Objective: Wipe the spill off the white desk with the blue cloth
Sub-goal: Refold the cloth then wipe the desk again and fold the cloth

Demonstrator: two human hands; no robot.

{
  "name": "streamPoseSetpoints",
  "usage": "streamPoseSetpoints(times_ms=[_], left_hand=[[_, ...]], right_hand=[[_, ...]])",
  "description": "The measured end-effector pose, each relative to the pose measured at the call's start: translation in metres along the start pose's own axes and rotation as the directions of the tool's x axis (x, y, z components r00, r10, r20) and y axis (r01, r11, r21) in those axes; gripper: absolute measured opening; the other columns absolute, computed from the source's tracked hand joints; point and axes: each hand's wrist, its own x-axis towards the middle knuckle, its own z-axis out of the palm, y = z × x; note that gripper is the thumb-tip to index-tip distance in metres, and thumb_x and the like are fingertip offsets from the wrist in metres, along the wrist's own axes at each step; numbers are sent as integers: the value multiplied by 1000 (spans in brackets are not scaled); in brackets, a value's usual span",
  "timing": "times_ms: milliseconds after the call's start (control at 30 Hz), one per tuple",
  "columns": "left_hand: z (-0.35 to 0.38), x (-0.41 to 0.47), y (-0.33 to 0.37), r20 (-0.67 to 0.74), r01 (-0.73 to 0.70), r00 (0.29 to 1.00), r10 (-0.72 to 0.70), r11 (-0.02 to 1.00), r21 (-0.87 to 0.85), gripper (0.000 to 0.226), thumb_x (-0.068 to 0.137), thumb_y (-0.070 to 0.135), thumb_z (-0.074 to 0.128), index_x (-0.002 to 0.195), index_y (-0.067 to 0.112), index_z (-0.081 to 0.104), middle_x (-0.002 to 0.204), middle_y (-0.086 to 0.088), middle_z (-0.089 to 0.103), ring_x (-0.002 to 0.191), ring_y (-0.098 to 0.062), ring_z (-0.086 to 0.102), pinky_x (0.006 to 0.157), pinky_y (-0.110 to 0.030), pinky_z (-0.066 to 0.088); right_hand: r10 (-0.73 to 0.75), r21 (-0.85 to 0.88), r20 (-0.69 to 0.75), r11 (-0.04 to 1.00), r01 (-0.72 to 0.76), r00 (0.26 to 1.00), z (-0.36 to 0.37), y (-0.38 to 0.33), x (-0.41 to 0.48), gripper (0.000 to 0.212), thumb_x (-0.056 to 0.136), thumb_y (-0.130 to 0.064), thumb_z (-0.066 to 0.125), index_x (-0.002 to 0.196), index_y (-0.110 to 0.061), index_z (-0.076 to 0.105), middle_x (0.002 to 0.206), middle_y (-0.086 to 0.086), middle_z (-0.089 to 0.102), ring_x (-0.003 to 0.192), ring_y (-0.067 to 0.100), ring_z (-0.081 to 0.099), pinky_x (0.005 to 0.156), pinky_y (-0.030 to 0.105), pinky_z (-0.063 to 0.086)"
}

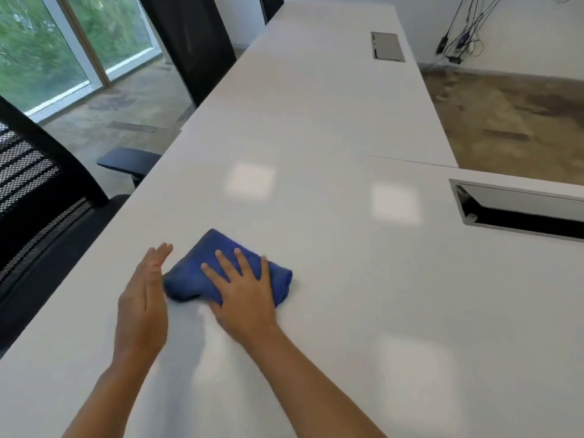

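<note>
Right hand (245, 290) flat, fingers spread, hiding blue cloth's (192, 279) middle; left hand (143, 306) open beside.

2 black chairs (41, 197) and dangling cables (458, 42) flank 2 cable hatches (387, 46).

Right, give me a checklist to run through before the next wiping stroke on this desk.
1. Blue cloth lying on the white desk: ok, bunched and folded, flat on the surface.
2. Right hand pressing the cloth: ok, palm down, fingers spread on top.
3. Left hand clear of the stroke: not ok, it stands edge-on right beside the cloth's left side.
4. Spill located: cannot tell, only a faint smear shows near the right wrist, amid ceiling light reflections.
5. Path ahead free: ok, bare desk up to the open cable hatch on the right.
6. Chair armrest out of the way: ok, it sits off the desk's left edge.
</note>
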Motion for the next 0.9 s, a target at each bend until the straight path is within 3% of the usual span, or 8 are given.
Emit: streamPoseSetpoints(times_ms=[300, 367, 467, 533, 600, 667, 800, 900], left_hand=[[22, -18, 14, 101, -44, 994, 42, 999, 12, 43, 100, 36, 20, 131, 29, 50, 142, 12, 43, 135, 2, 27, 104, -13, 18], [30, -21, 22, 107, -42, 993, 43, 999, -14, 42, 101, 35, 21, 130, 29, 51, 141, 13, 43, 135, 3, 28, 103, -9, 18], [42, -26, 41, 130, -21, 991, 31, 997, -78, 40, 101, 31, 25, 127, 26, 54, 136, 13, 48, 130, 5, 34, 96, 3, 20], [51, -27, 54, 165, 11, 986, 11, 991, -133, 38, 100, 29, 29, 122, 23, 59, 129, 13, 55, 121, 6, 43, 95, 1, 27], [61, -26, 69, 255, 61, 967, -11, 980, -189, 35, 99, 30, 34, 115, 23, 64, 120, 10, 63, 113, 2, 53, 102, -18, 37], [70, -26, 85, 411, 131, 911, -23, 963, -237, 33, 98, 34, 37, 111, 22, 65, 111, 6, 69, 105, -6, 61, 100, -35, 44], [90, -34, 126, 693, 274, 720, -36, 932, -236, 46, 87, 51, 43, 117, 21, 61, 112, 4, 69, 101, -10, 65, 92, -31, 49], [100, -39, 147, 684, 276, 730, -5, 917, -288, 36, 88, 44, 49, 108, 18, 65, 106, 0, 71, 98, -15, 66, 85, -30, 53]], right_hand=[[695, 105, -113, 719, -687, 710, -78, 164, -68, 43, 90, -28, 52, 132, -23, 51, 141, 4, 51, 131, 28, 45, 105, 52, 35], [834, 446, -46, 510, -736, 550, -106, 175, -76, 40, 95, -31, 46, 133, -19, 49, 136, 8, 55, 126, 29, 48, 103, 40, 37], [882, 895, 271, -84, -437, 385, -156, 176, -74, 42, 95, -42, 45, 129, -18, 52, 130, 4, 57, 116, 21, 53, 97, 30, 40], [767, 890, 451, -427, -160, 457, -178, 173, -79, 37, 94, -47, 44, 116, -21, 59, 119, -1, 67, 105, 15, 64, 90, 30, 52], [652, 802, 507, -596, -32, 563, -191, 167, -85, 38, 94, -47, 40, 115, -22, 59, 102, -2, 73, 89, 12, 71, 75, 27, 58], [568, 725, 538, -688, 2, 623, -193, 161, -87, 43, 94, -45, 41, 125, -19, 55, 105, 2, 71, 88, 16, 72, 75, 30, 59], [418, 652, 508, -758, -19, 753, -191, 141, -82, 43, 97, -41, 38, 132, -19, 52, 120, 6, 66, 100, 21, 68, 84, 33, 56], [352, 685, 500, -720, -112, 791, -185, 124, -81, 48, 96, -48, 35, 125, -19, 58, 119, 8, 67, 104, 23, 66, 91, 37, 52]])
